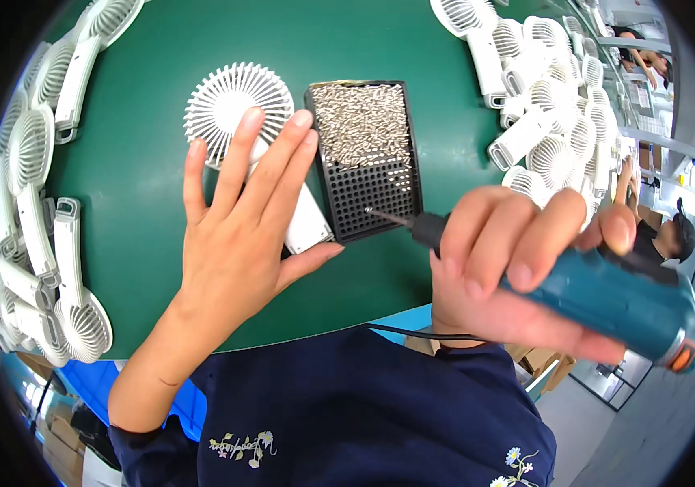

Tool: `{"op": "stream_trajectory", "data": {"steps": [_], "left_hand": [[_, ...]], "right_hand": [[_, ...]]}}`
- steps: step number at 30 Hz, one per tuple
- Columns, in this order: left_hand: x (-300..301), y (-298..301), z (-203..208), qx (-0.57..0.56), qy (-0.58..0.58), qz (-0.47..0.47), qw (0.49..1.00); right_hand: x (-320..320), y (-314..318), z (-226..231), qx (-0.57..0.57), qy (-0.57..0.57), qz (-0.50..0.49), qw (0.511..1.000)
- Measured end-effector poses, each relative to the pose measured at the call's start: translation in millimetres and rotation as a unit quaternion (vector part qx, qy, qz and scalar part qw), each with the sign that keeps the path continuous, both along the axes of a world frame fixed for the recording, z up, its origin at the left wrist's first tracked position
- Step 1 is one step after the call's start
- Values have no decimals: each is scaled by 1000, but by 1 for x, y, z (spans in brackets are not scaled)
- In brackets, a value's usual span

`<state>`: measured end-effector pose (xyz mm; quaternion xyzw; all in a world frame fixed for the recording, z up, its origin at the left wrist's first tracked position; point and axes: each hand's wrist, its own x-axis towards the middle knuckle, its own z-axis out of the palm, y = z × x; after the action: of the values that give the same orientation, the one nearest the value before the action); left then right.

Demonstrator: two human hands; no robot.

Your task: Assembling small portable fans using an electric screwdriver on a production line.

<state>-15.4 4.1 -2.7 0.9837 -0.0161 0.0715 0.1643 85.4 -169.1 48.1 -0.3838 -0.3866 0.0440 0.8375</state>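
Note:
My left hand (242, 211) lies over a white handheld fan (307, 221), its fingers spread across the lower grille and handle. The fan's round slatted head (230, 97) points away from me on the table. Wrapped in my right hand (510, 252) is a teal electric screwdriver (607, 300), tilted with its bit to the left. A small screw appears at the bit's tip, just above the black screw tray (414, 170). Loose silver screws (360, 122) heap in the tray's far part; its near part shows rows of holes.
White fans are piled along the left edge (31, 154) and the right side (554, 105) of the green table (144, 187). A black cable (412, 332) runs by the near edge. Other people (672, 235) are at the far right.

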Motion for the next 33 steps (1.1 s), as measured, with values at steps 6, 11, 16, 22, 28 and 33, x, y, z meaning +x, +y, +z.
{"op": "stream_trajectory", "data": {"steps": [6, 11, 16, 22, 28, 33], "left_hand": [[0, 2, 0, -9, 5, -10, 1000], [-1, 3, -1, -13, 14, -14, 1000], [-1, 3, -1, -15, 1, -16, 1000], [-2, 4, -2, -13, 5, -16, 1000], [-3, 6, -2, -28, 13, -14, 999], [-1, 2, -1, -18, 6, -13, 1000]], "right_hand": [[-7, 10, -8, -30, -3, 96, 995], [-15, 13, -18, -22, 21, 82, 996], [-17, 15, -17, -28, 25, 73, 997], [-25, 22, -17, -58, -32, 79, 995], [-19, 21, -12, 12, -7, 44, 999], [22, -9, -4, -29, -27, -2, 999]]}}
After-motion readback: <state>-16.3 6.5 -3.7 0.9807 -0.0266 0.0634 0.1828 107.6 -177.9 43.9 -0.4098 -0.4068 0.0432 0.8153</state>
